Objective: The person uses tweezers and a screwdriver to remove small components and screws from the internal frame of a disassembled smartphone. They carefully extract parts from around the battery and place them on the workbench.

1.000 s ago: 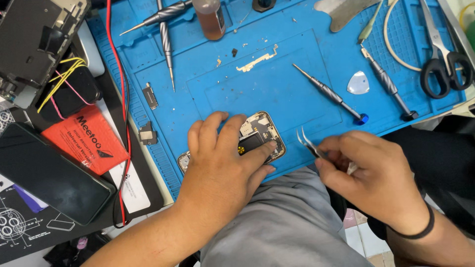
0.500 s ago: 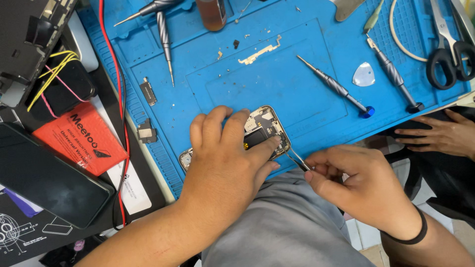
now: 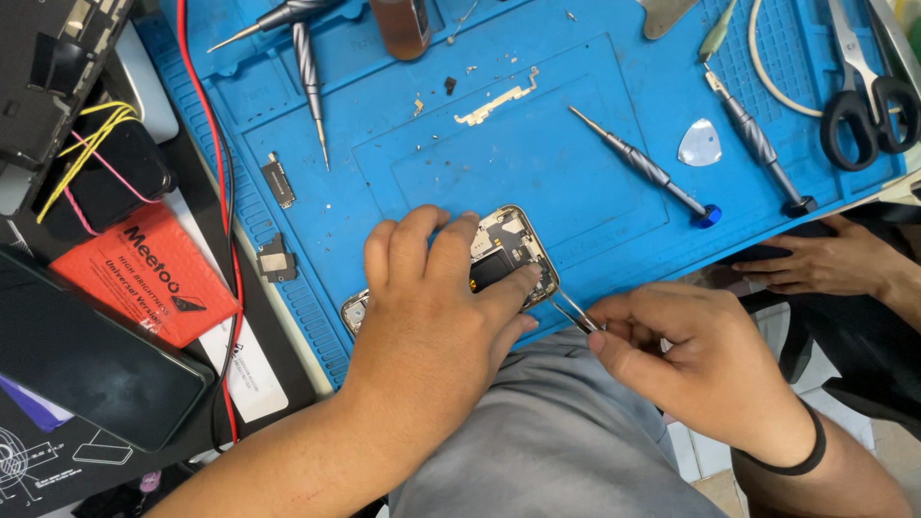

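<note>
An opened phone body (image 3: 507,251) with bare circuit parts lies near the front edge of a blue work mat (image 3: 499,163). My left hand (image 3: 436,307) covers most of it and presses it down, fingertips on its right side. My right hand (image 3: 691,360) pinches thin metal tweezers (image 3: 573,311), whose tips point at the phone's lower right corner. A black band sits on my right wrist.
On the mat lie several screwdrivers (image 3: 645,169), a white pick (image 3: 700,144), scissors (image 3: 863,91), a small metal strip (image 3: 499,104) and small loose parts (image 3: 278,180). Left of it are a dark phone (image 3: 86,350), a red packet (image 3: 144,273) and wires. Another person's hand (image 3: 825,259) rests at right.
The view has shifted slightly. My right hand with the tweezers has moved in towards the phone's lower right corner. Another person's hand has come into view at the right.
</note>
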